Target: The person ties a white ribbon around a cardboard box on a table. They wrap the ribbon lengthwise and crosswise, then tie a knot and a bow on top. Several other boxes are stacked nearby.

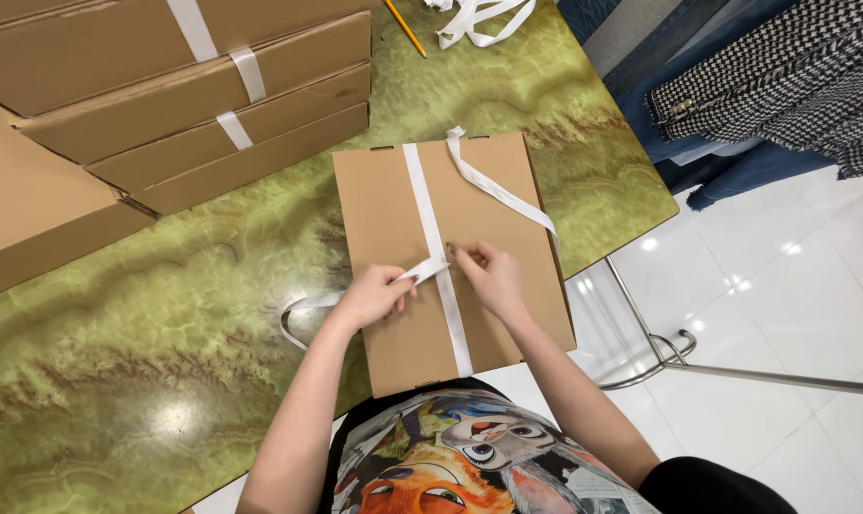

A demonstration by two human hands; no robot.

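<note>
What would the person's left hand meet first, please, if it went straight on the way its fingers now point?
The left hand points right across the flat brown cardboard box. Just ahead stands the white ribbon lying lengthwise, then the right hand. Its fingers already pinch a ribbon end there, it seems.

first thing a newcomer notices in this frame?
Centre frame: both hands work a white ribbon across a flat brown cardboard box; the left hand pinches the ribbon, and the right hand meets it at the crossing. The green marbled table fills most of the view. A stack of ribbon-tied boxes sits top left.
</note>
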